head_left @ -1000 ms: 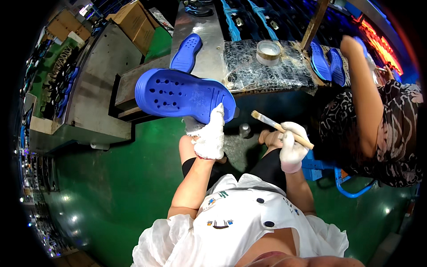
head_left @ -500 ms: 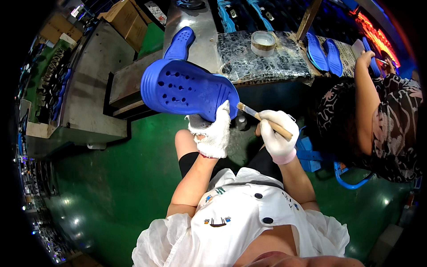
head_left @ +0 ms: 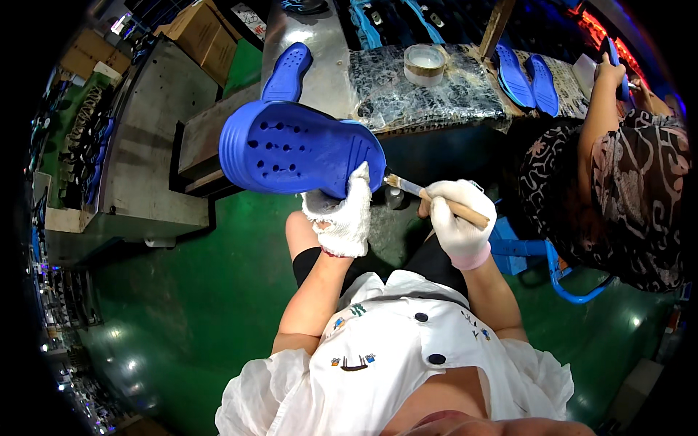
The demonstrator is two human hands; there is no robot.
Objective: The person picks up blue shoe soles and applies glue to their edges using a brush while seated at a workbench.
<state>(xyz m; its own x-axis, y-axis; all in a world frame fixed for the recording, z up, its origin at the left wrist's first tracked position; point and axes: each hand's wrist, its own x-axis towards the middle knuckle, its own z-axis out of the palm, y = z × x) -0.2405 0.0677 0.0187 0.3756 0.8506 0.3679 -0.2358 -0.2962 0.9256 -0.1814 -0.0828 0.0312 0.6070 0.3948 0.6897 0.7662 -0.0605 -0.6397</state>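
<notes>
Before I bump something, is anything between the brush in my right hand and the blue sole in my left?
Nothing visible stands between: your right hand holds the brush by the narrow end of the blue sole; I can't tell whether it touches.

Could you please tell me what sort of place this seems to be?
It is probably a shoemaking workshop or factory: the gloved left hand holds a blue shoe sole, the gloved right hand grips a flat bristle brush, and more blue soles lie along the workbench.
</notes>
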